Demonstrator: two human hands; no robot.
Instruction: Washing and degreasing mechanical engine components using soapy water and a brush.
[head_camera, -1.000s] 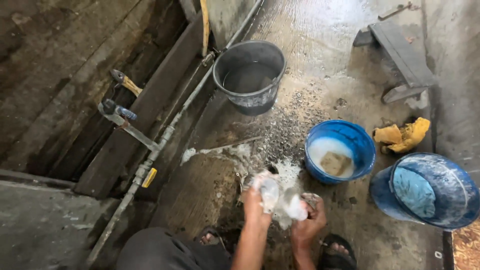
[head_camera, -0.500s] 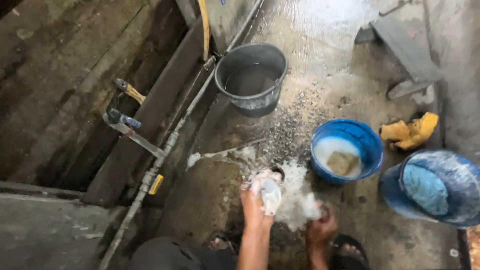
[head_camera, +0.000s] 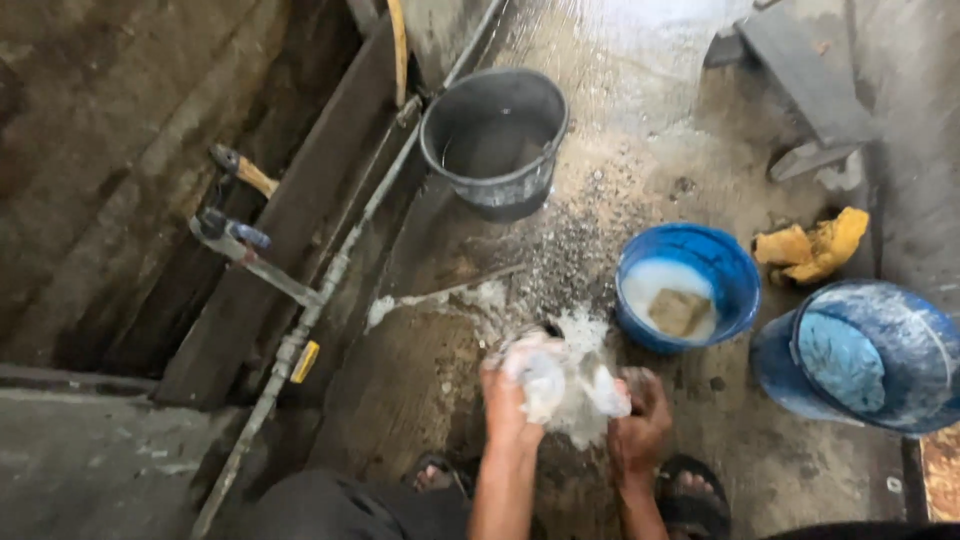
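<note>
My left hand (head_camera: 512, 400) and my right hand (head_camera: 640, 425) both grip a white, soapy piece of cloth (head_camera: 565, 385) low over the wet concrete floor. Foam covers the cloth and spreads onto the floor around it. The left hand's fingers are wrapped over a bunched part of the cloth. The right hand presses the other end from the right. My feet in dark sandals (head_camera: 690, 490) are just below the hands.
A grey bucket (head_camera: 495, 140) with water stands at the back. A small blue bowl (head_camera: 685, 290) holds milky water and a brown lump. A blue tub (head_camera: 865, 355) lies at right, a yellow rag (head_camera: 812, 245) behind it. A tap (head_camera: 232, 235) and pipe (head_camera: 300, 330) run along the left wall.
My hands have stayed on the foamy cloth, shifting it slightly as they rub. The view has drifted a little to the left and closer.
</note>
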